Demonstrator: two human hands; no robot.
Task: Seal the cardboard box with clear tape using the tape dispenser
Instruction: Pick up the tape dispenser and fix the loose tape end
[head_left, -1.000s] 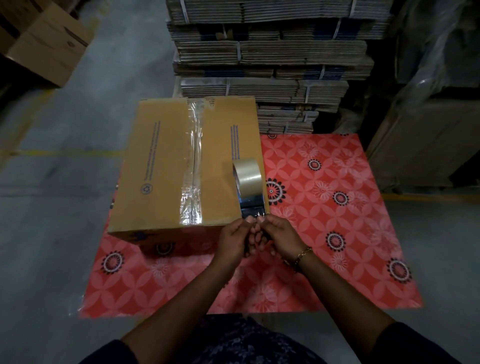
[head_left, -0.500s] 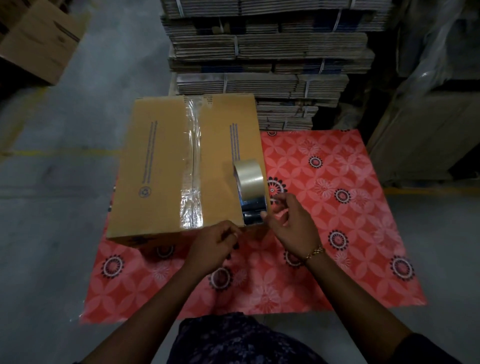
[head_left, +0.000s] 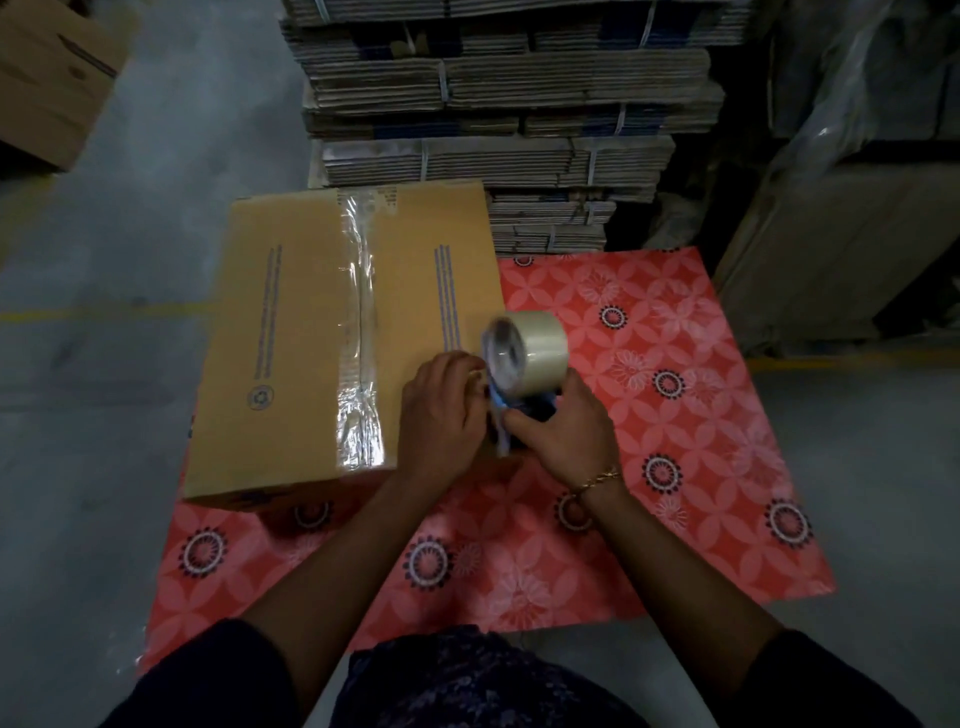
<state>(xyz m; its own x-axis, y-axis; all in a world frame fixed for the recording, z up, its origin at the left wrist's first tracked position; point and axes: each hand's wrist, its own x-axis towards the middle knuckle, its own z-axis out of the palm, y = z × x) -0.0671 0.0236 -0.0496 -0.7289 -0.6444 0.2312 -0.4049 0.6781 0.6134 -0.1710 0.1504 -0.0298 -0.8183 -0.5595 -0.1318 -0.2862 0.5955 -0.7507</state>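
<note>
While you have only the head view to go on, read it in this order:

Box: the cardboard box (head_left: 322, 338) lies closed on the red patterned mat (head_left: 675, 415), to your left of the hands, its long axis running away from you.

Seam: a strip of clear tape (head_left: 358, 332) already covers the centre seam from far edge to near edge, wrinkled at the near end.

Dispenser: the tape dispenser (head_left: 524, 374) sits at the box's near right corner, roll uppermost and blurred; whether it touches the cardboard you cannot tell.

Right hand: your right hand (head_left: 563, 436) is wrapped around the dispenser's dark lower body, fingers closed on it.

Left hand: your left hand (head_left: 441, 410) is curled against the dispenser's left side over the box top; it seems to pinch the loose tape end, but the blur hides what it actually holds.

Key relation: the box lies left of and beyond the grip, so any further strip probably starts at this near right corner. The left hand is nearer the cardboard and better placed to press tape down, while the right steers the roll.

Background: bundled flat cartons (head_left: 509, 104) are stacked behind the mat.
</note>
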